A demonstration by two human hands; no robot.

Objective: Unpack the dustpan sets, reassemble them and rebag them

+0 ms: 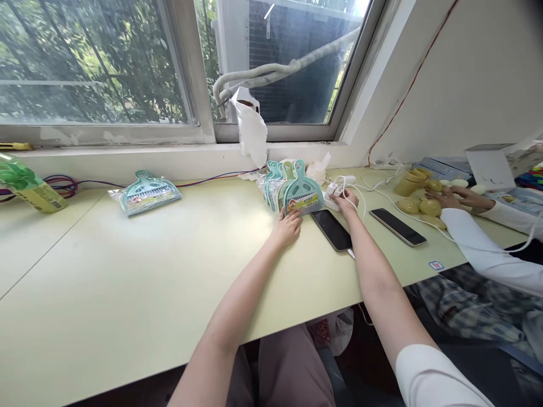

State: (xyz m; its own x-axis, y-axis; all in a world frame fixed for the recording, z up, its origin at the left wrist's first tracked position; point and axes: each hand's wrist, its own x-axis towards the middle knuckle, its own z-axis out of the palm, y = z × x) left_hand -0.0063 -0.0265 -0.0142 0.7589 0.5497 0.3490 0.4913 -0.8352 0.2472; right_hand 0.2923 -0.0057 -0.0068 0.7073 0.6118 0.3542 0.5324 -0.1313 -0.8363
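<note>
My left hand rests on the pale table with its fingers curled against the front of a stack of packaged teal dustpan sets that stands on edge. My right hand reaches past that stack and touches a white power strip with white cables; whether it grips the strip I cannot make out. A black phone lies flat between my two forearms. One more packaged teal dustpan lies apart to the left, near the window sill.
A second phone lies to the right. Another person's hands are among yellow plastic parts at the far right, near a white box. A green bottle lies at the left edge. A white bag hangs at the window.
</note>
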